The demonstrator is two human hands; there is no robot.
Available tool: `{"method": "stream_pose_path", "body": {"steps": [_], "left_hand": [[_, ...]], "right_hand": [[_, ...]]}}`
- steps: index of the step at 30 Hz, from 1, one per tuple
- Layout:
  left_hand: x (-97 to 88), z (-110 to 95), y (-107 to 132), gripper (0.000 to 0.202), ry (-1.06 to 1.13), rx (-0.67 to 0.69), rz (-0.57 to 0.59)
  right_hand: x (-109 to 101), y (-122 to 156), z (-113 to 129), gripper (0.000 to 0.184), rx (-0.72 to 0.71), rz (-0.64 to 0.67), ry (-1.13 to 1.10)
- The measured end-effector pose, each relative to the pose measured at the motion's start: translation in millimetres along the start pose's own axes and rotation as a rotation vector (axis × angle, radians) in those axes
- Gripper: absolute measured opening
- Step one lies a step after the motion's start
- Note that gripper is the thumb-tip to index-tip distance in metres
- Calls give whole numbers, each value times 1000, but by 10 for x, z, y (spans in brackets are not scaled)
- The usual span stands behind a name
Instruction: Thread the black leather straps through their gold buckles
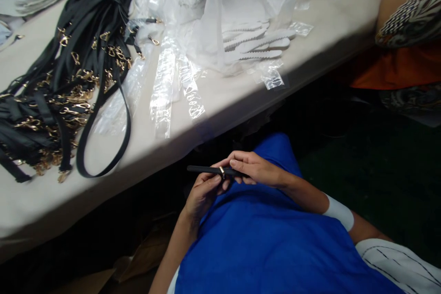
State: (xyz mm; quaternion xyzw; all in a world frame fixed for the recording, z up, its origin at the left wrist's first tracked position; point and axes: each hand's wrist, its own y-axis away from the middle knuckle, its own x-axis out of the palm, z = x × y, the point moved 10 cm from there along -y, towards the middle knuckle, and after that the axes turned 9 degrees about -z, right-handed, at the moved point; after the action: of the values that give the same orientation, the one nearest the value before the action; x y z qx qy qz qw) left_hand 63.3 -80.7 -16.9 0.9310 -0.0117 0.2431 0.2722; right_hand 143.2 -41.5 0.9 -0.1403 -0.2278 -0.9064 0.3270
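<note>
The left hand [203, 193] and right hand [257, 167] both grasp a black strap [201, 169] with a gold ring [222, 172], near the blue apron [272, 234]. Beyond, on the table [234, 101], lie black straps [93, 9] at left, plastic bags [163, 82] midway, white strips [265, 46] farther right.

You get glare off the plastic strips [161, 96] at upper centre and deep shadow below the worktop [144, 142].

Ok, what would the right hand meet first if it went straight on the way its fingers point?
Probably the left hand: its fingers lie just ahead of the right hand, on the same black strap both hold, though one view leaves the depth between them unclear.
</note>
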Motion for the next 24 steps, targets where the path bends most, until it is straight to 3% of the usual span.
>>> {"method": "stream_pose_path", "body": {"steps": [2, 5, 9, 13, 17, 24], "left_hand": [[-52, -31, 10, 33, 20, 25, -10], [-177, -142, 35, 22, 63, 100, -53], [-406, -405, 89, 20, 147, 265, -110], [-540, -471, 127, 31, 137, 304, -98], [-479, -264, 95, 41, 47, 164, -59], [-98, -113, 58, 44, -72, 39, 47]], "right_hand": [[-38, -29, 16, 31, -17, -80, -74], [-47, -35, 5, 33, -17, -35, -136], [-204, 32, -74, 42, 11, 38, 104], [-480, 90, -21, 39, -34, -70, 221], [-506, 84, 118, 36, -99, -130, 279], [-155, 0, 220, 36, -136, -13, 313]]}}
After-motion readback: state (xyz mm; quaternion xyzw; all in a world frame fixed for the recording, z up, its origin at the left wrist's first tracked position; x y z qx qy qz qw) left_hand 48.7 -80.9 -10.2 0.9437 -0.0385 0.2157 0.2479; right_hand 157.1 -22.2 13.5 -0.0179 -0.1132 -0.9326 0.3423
